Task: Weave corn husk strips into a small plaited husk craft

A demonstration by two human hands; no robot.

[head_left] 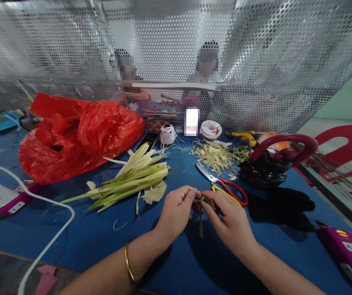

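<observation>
Left hand (176,208) and right hand (229,214) pinch a greenish strip (200,228)
Likely light, soft (perhaps tearable); best held at its twelve-o'clock end.

tabletop (102,233) looks plain blue from here | dangling strip (200,227) is olive green | bag (111,127) bright red | leaves (139,176) yellowish green | scissors (214,179) have red and yellow handles | bracelet (128,262) gold | pouch (157,125) brown-checked
</observation>
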